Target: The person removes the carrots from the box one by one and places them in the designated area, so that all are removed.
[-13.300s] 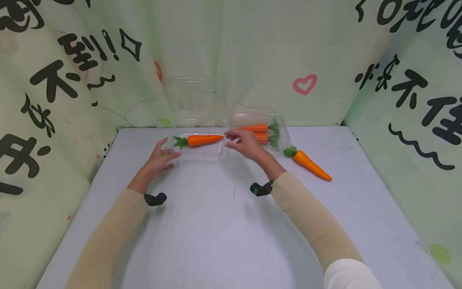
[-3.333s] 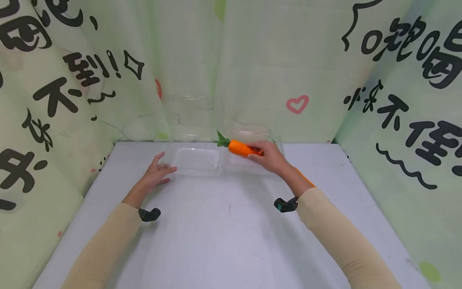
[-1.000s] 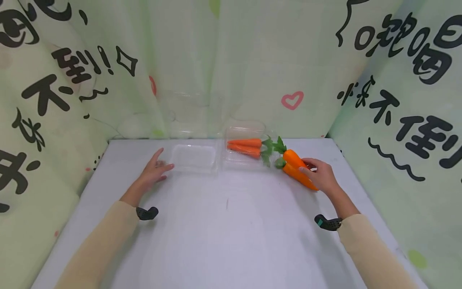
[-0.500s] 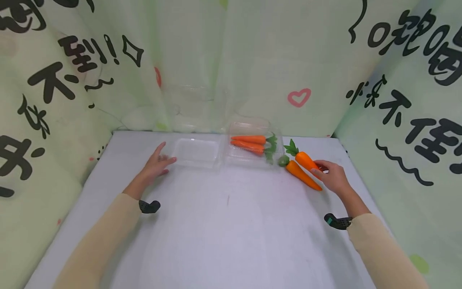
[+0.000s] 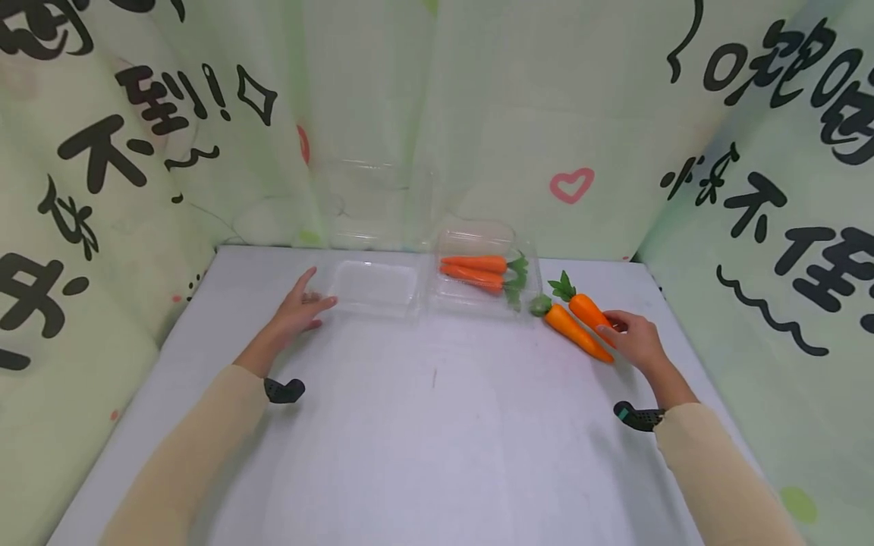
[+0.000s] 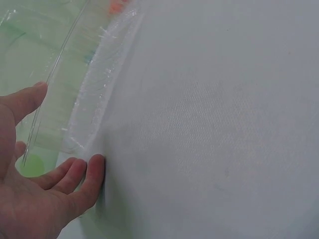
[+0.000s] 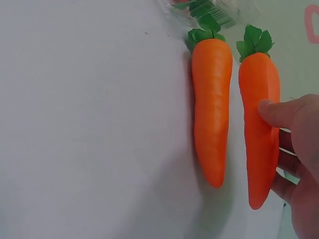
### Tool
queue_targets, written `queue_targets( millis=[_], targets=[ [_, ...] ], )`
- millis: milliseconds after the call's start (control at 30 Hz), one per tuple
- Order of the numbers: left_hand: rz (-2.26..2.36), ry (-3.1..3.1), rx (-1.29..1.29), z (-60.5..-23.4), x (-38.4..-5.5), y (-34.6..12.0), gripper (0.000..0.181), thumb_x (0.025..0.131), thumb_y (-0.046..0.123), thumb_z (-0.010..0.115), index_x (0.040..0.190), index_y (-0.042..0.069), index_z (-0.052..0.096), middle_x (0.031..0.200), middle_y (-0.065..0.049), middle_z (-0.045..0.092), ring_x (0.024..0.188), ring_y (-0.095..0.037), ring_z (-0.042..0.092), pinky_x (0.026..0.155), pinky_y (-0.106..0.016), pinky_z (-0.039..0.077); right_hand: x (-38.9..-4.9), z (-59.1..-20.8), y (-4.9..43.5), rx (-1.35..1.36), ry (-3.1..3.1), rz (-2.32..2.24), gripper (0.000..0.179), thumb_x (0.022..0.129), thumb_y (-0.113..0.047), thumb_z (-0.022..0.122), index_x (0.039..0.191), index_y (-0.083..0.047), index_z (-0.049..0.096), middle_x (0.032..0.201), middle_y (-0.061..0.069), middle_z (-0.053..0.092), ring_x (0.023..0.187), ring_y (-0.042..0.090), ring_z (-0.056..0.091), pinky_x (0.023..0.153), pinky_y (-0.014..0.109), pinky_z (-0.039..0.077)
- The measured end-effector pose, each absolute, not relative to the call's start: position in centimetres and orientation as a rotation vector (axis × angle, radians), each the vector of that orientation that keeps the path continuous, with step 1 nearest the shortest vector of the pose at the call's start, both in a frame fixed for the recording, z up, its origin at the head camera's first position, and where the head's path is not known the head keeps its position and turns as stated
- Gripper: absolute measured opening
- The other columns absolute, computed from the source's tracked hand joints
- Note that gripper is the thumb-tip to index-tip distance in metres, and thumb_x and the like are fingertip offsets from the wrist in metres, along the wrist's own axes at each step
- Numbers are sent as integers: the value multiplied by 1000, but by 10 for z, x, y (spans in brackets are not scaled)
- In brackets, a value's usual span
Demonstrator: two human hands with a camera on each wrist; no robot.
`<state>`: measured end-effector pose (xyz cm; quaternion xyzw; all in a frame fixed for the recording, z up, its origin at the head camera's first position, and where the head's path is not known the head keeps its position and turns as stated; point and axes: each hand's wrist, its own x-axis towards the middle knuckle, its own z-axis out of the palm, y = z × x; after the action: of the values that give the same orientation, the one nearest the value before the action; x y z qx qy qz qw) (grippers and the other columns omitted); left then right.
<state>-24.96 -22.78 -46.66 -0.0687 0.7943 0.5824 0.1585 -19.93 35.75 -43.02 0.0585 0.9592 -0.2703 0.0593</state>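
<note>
Moved since the earlier frame: one carrot (image 5: 590, 314), from over the right box (image 5: 471, 302) to the counter's (image 5: 437, 455) right side. My right hand (image 5: 638, 337): nearer, pinching that carrot. My left hand (image 5: 295, 313): fingers spread, holding nothing, beside the left box (image 5: 375, 287). Held carrot: slanting, leaves away, tip toward me. Second carrot (image 5: 575, 334): just left, nearly parallel.

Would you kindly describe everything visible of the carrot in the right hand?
The held carrot is smooth, bright orange and tapered, plastic-looking, with green leaves at its thick end. The right hand pinches it. It slants, leaves toward the far edge of the table, beside but apart from another carrot; whether it touches the table is unclear.
</note>
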Motion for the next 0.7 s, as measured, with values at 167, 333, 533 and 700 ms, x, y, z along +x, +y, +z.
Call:
queue_targets(
  millis=[167, 333, 533, 700],
  targets=[
    [1676, 2272, -207, -466, -247, -227, 88, 95, 32, 61, 155, 38, -3, 157, -22, 23, 142, -35, 33, 111, -50, 40, -203, -435, 358, 199, 2885, -823, 54, 99, -29, 53, 140, 4, 43, 134, 29, 48, 118, 44, 44, 100, 55, 48],
    [1683, 2274, -204, -465, -247, -226, 88, 94, 32, 62, 155, 37, -2, 155, -24, 25, 140, -36, 36, 110, -49, 42, -210, -436, 354, 207, 2868, -827, 52, 99, -25, 54, 141, 4, 43, 136, 30, 47, 120, 44, 44, 103, 56, 45],
    [1671, 2282, -205, -466, -249, -227, 88, 94, 33, 62, 155, 38, -3, 154, -24, 27, 138, -35, 39, 111, -49, 41, -213, -437, 349, 251, 2875, -814, 49, 99, -22, 53, 139, 5, 45, 134, 30, 49, 117, 43, 45, 101, 55, 47],
    [1658, 2285, -206, -466, -250, -226, 88, 94, 33, 62, 154, 39, -3, 155, -23, 27, 138, -35, 39, 110, -49, 41, -212, -439, 348, 286, 2866, -798, 47, 99, -18, 53, 138, 6, 45, 132, 30, 50, 115, 42, 47, 100, 53, 48]
  ],
)
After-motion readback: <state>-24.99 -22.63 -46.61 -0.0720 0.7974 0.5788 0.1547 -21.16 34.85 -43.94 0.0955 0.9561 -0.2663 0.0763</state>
